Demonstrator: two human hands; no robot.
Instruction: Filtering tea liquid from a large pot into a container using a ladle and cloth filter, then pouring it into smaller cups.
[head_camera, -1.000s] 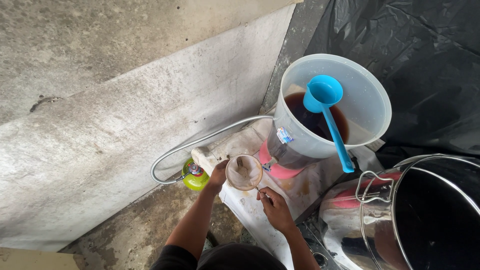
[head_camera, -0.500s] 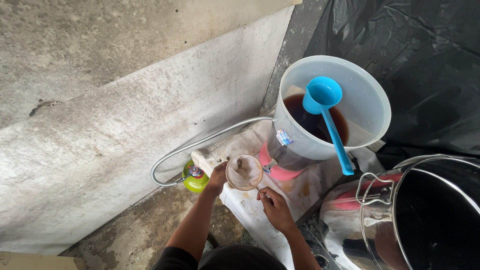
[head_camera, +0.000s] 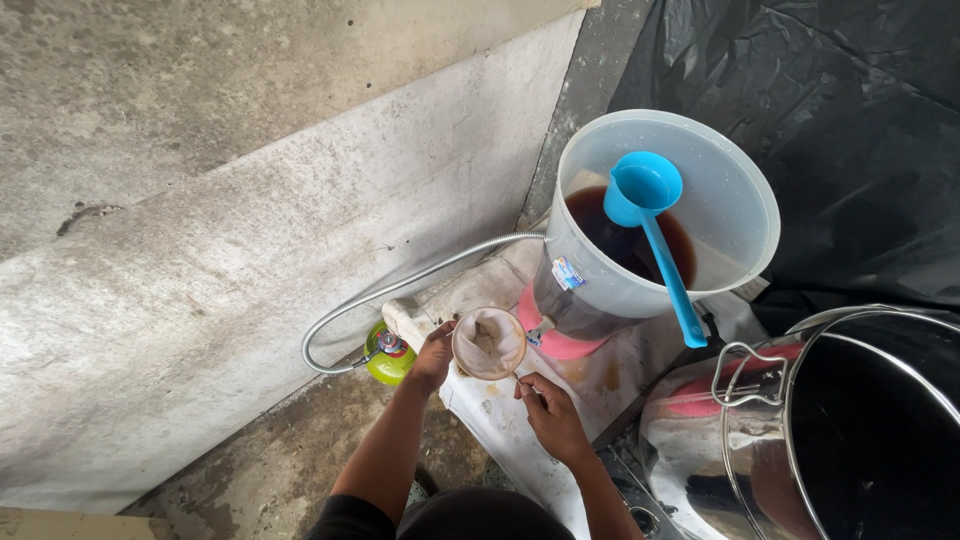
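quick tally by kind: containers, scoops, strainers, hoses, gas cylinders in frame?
Containers: 2, white bucket, steel pot
Scoops: 1, blue ladle
Strainers: 1, cloth strainer, held by left hand and right hand
Hoses: 1, metal hose
Gas cylinders: 1, green cylinder
Total: 6

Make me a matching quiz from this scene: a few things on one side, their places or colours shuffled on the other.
Things:
1. ladle
2. steel pot
3. gas cylinder
4. strainer

Descriptions:
A. green, low by the wall, hose attached
B. blue, resting in the bucket of dark liquid
C. held by the left hand, below the bucket's tap
D. shiny, at far right, with a handle

Pairs: 1-B, 2-D, 3-A, 4-C
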